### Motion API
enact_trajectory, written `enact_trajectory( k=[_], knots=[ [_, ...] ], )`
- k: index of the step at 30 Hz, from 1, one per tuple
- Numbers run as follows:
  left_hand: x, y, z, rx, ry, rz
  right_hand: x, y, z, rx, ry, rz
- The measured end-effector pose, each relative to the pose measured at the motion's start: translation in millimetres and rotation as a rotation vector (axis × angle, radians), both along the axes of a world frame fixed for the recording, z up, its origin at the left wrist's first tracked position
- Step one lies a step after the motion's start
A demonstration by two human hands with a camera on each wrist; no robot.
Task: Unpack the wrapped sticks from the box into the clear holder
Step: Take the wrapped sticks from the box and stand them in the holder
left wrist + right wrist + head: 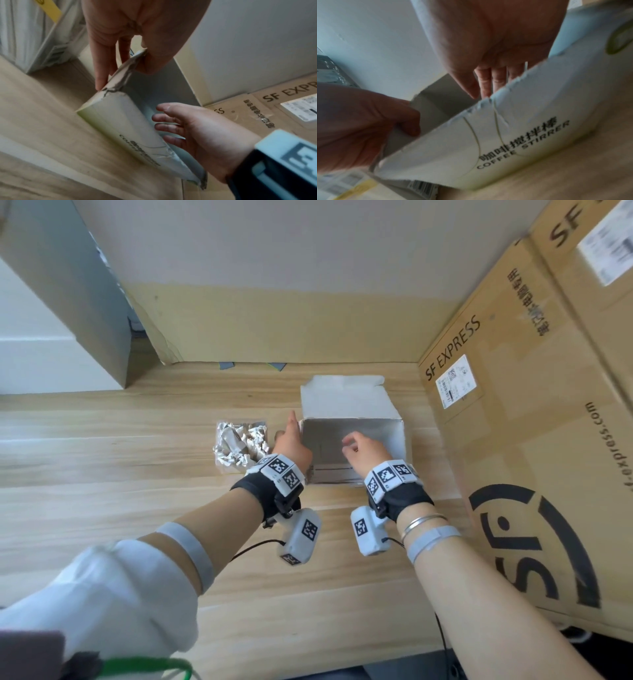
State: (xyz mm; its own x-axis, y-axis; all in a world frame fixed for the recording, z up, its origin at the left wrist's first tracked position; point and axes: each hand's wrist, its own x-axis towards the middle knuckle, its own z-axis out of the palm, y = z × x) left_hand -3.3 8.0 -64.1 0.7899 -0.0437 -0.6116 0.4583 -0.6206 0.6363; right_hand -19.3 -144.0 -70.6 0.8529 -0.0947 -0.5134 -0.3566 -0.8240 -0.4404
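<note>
An open white box (346, 402) marked COFFEE STIRRER (522, 135) stands on the wooden table, its flap tipped back. What shows of its inside is bare grey wall. My left hand (289, 433) pinches the box's left wall (120, 121) near the torn corner, thumb inside and fingers outside. My right hand (352, 445) reaches down into the box with loosely spread fingers (164, 117) and holds nothing I can see. Just left of the box stands the clear holder (219, 460), full of several white wrapped sticks (246, 440).
Large SF Express cartons (531, 405) wall off the right side, close to the box. A cardboard panel (274, 320) stands along the back and a grey carton (68, 296) at the left. The wooden table (137, 508) stretches toward me.
</note>
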Motion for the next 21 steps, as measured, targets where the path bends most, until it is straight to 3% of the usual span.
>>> enact_trajectory(
  k=[5,8,15,21],
  knots=[
    [-11,4,0,-0.077,-0.172,-0.026,5,7,-15,-0.134,0.029,0.023],
    [-17,6,-3,-0.067,-0.167,-0.079,4,17,-22,-0.249,0.058,0.044],
    [-18,2,-11,-0.004,-0.172,-0.098,8,30,-39,-0.282,0.182,0.131],
    [-20,1,-18,0.058,-0.176,-0.095,8,38,-46,-0.478,0.29,0.346]
  ],
)
